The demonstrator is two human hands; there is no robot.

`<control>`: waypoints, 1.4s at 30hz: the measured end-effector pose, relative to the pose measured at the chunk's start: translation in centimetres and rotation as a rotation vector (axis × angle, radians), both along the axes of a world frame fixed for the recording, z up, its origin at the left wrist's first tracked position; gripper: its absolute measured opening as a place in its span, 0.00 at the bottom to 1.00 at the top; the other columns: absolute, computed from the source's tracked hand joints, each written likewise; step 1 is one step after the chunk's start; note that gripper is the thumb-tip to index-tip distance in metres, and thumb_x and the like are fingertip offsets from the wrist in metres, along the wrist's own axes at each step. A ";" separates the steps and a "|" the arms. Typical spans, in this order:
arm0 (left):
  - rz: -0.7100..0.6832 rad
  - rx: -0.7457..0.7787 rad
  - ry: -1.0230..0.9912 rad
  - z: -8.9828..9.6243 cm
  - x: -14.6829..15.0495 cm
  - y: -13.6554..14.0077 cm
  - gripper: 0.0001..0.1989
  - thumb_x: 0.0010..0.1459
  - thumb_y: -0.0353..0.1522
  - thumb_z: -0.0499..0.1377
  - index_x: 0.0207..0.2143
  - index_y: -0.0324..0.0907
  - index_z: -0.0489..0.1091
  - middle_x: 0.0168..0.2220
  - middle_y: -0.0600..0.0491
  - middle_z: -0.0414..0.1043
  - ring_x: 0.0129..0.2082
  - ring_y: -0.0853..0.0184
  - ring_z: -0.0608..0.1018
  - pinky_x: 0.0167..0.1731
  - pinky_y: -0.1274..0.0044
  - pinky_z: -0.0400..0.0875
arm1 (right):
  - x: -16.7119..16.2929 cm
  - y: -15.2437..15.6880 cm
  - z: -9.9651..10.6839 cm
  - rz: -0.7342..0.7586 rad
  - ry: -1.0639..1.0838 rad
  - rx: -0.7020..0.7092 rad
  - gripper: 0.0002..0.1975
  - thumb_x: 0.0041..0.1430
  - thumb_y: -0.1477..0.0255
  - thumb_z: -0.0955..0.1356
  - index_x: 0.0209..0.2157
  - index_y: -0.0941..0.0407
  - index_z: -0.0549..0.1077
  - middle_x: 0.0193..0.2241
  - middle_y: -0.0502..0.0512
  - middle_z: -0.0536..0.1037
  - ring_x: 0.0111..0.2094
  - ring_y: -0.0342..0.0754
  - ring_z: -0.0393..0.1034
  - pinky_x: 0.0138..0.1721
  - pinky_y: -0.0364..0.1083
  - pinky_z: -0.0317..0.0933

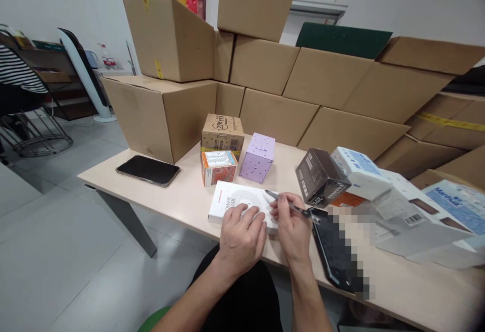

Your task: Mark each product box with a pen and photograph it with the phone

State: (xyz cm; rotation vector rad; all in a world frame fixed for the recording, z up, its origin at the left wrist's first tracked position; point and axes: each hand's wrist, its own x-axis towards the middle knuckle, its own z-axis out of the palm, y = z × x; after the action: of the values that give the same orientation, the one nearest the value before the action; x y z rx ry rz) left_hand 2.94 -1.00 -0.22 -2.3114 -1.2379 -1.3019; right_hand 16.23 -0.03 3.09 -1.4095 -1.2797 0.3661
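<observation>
A white power bank box lies flat at the table's front edge, its top printed with "POWER" lettering and a round pattern. My left hand rests on the box's near side, fingers laid over the top and slightly apart; the thumb is mostly hidden. In my right hand is a slim dark pen, pinched between thumb and fingers. The pen's pointed end is over the right part of the box top; whether it touches cannot be made out. Just right of this hand lies a dark tablet-like device, partly blurred out.
Behind the box stand an orange-and-white carton, a brown patterned carton and a purple box. A phone lies at left. To the right are a dark brown box and white tissue packs. Stacked cardboard boxes wall the back.
</observation>
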 end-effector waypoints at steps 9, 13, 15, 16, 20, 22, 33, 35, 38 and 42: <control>-0.006 0.007 -0.013 -0.2 0.0 0.0 0.11 0.60 0.29 0.60 0.46 0.42 0.73 0.46 0.49 0.77 0.48 0.55 0.73 0.48 0.64 0.65 | 5.1 -5.3 -2.7 -0.169 -0.751 -0.008 0.22 0.63 0.77 0.57 0.54 0.59 0.71 0.50 0.65 0.75 0.48 0.57 0.70 0.46 0.55 0.64; -0.007 -0.004 -0.017 -0.1 0.0 0.0 0.11 0.60 0.29 0.59 0.46 0.41 0.73 0.46 0.49 0.77 0.48 0.55 0.73 0.48 0.64 0.65 | 4.9 -5.7 -3.5 -0.130 -0.969 -0.175 0.29 0.58 0.84 0.54 0.55 0.57 0.72 0.49 0.63 0.77 0.38 0.56 0.68 0.41 0.53 0.62; -0.006 -0.001 -0.018 0.0 0.0 0.0 0.10 0.60 0.29 0.59 0.45 0.41 0.73 0.46 0.49 0.77 0.48 0.55 0.73 0.47 0.63 0.66 | 4.5 -5.3 -3.5 -0.108 -0.991 -0.192 0.28 0.58 0.85 0.55 0.55 0.57 0.72 0.48 0.63 0.78 0.36 0.55 0.67 0.39 0.52 0.61; -0.006 0.004 -0.017 0.0 0.0 -0.1 0.10 0.60 0.29 0.59 0.45 0.41 0.73 0.46 0.49 0.77 0.47 0.55 0.73 0.47 0.63 0.66 | 4.4 -5.1 -3.4 -0.103 -0.984 -0.189 0.28 0.59 0.84 0.55 0.56 0.57 0.72 0.48 0.63 0.78 0.35 0.55 0.67 0.39 0.52 0.61; 0.000 0.015 -0.009 -0.1 0.0 -0.1 0.11 0.60 0.29 0.59 0.45 0.42 0.73 0.46 0.48 0.77 0.48 0.55 0.74 0.47 0.63 0.66 | 5.2 -5.9 -3.2 -0.148 -0.894 -0.100 0.26 0.64 0.78 0.55 0.61 0.58 0.66 0.50 0.64 0.78 0.37 0.56 0.68 0.40 0.53 0.62; 0.000 0.018 -0.010 -0.1 -0.1 -0.1 0.11 0.60 0.29 0.59 0.45 0.42 0.73 0.46 0.48 0.77 0.48 0.55 0.74 0.47 0.63 0.66 | 6.2 -7.1 -3.5 -0.260 -0.870 -0.017 0.24 0.66 0.69 0.58 0.62 0.59 0.65 0.52 0.68 0.75 0.44 0.60 0.70 0.46 0.59 0.61; -0.017 0.029 -0.050 -0.2 -0.1 -0.1 0.11 0.59 0.28 0.60 0.45 0.41 0.73 0.45 0.48 0.78 0.48 0.55 0.73 0.48 0.63 0.67 | 10.9 -9.2 -7.2 -0.589 -0.812 -0.391 0.48 0.53 0.40 0.62 0.64 0.61 0.62 0.49 0.80 0.72 0.43 0.76 0.70 0.38 0.68 0.63; -0.028 0.048 -0.076 -0.3 -0.1 -0.1 0.10 0.59 0.27 0.59 0.44 0.41 0.73 0.44 0.48 0.78 0.47 0.55 0.74 0.47 0.64 0.68 | 10.5 -8.9 -6.9 -0.616 -0.782 -0.416 0.46 0.54 0.42 0.62 0.64 0.60 0.62 0.50 0.78 0.73 0.43 0.76 0.70 0.39 0.69 0.63; -0.043 0.077 -0.123 -0.4 -0.2 -0.1 0.10 0.59 0.26 0.59 0.43 0.41 0.73 0.42 0.48 0.78 0.46 0.57 0.74 0.47 0.65 0.68 | 9.7 -8.8 -6.5 -0.635 -0.720 -0.388 0.44 0.55 0.44 0.62 0.63 0.61 0.64 0.49 0.77 0.74 0.44 0.75 0.70 0.42 0.69 0.62; -0.016 0.087 -0.159 -0.3 -0.1 -0.2 0.08 0.58 0.26 0.60 0.41 0.41 0.74 0.40 0.49 0.78 0.46 0.55 0.74 0.48 0.63 0.65 | 8.7 -9.2 -5.8 -0.633 -0.641 -0.237 0.46 0.57 0.44 0.60 0.61 0.69 0.64 0.48 0.80 0.74 0.47 0.73 0.70 0.50 0.68 0.60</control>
State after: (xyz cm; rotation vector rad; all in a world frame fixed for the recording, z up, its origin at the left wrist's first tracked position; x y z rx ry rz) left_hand 2.82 -1.21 -0.54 -2.1986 -1.1856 -1.5393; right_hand 24.94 -9.27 -2.70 -2.1439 -1.2127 -0.4123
